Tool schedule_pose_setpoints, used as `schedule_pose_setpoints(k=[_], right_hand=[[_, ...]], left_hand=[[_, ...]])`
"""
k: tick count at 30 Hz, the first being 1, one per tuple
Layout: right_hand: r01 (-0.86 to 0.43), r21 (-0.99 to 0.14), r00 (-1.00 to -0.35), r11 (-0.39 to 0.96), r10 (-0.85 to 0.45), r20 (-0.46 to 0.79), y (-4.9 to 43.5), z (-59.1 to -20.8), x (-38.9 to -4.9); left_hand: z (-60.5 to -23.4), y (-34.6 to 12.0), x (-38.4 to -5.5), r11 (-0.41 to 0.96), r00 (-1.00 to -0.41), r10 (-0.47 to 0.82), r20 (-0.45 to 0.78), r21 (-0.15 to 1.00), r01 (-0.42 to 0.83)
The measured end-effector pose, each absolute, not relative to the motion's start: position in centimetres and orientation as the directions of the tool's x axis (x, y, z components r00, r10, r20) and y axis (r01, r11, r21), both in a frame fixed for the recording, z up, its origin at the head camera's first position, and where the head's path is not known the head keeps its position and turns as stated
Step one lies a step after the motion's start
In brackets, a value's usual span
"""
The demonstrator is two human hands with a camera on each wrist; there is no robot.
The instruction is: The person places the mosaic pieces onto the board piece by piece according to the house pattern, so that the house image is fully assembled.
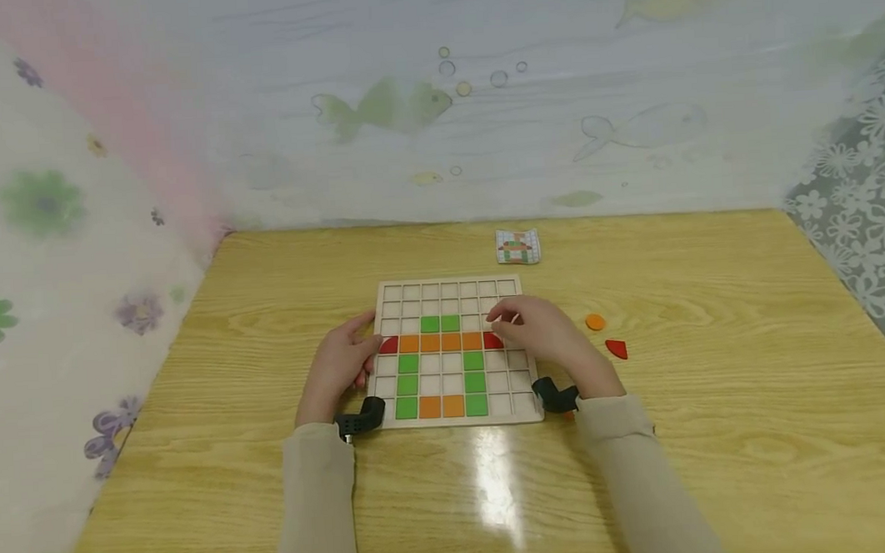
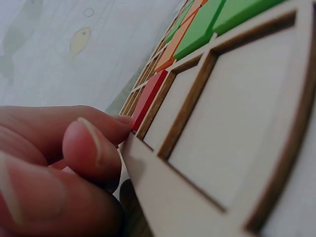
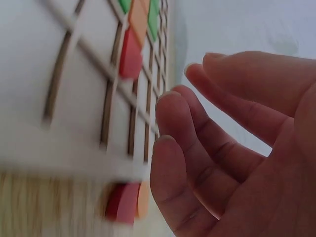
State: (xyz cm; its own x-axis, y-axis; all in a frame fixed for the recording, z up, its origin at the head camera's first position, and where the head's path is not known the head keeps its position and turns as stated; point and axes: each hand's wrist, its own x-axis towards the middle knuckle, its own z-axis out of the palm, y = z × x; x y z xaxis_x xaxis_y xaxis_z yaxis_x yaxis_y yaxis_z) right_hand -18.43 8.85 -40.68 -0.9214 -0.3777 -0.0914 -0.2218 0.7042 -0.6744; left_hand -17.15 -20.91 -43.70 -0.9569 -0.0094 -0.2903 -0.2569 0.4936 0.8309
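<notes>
A wooden grid board (image 1: 435,422) lies on the table with green, orange and red pieces in its squares. My left hand (image 1: 338,361) grips the board's left edge. Its thumb is at the left red quarter-round piece (image 1: 389,345), and its other fingers bend beside the rim. In the left wrist view a fingertip meets the end of that red piece (image 2: 148,101). Over the board's right side, my right hand (image 1: 543,330) has loosely bent fingers and holds nothing. Close by its fingertips, the right red piece (image 1: 492,340) ends the orange row, seen also in the right wrist view.
Right of the board lie an orange disc (image 1: 595,322) and a loose red quarter-round piece (image 1: 616,348). A small pattern card (image 1: 518,247) lies behind the board. A bit of orange (image 1: 568,416) shows by the right wrist. Patterned walls bound the table at the back and left.
</notes>
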Motion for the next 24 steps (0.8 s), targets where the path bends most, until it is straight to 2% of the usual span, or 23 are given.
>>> schedule_pose_setpoints(k=[12,24], right_hand=[[-0.228,-0.614,-0.923,0.756,-0.368,-0.11,13.0,-41.1,-16.4],[-0.159,-0.541,-0.952,0.826,-0.273,-0.137,18.6,-40.9,-16.7]], left_hand=[[-43.6,-20.8,-17.4,0.501,-0.959,0.008,-0.284,0.831,-0.242],[-43.8,-21.0,-17.3,0.49,-0.955,-0.007,-0.298,0.831,-0.263]])
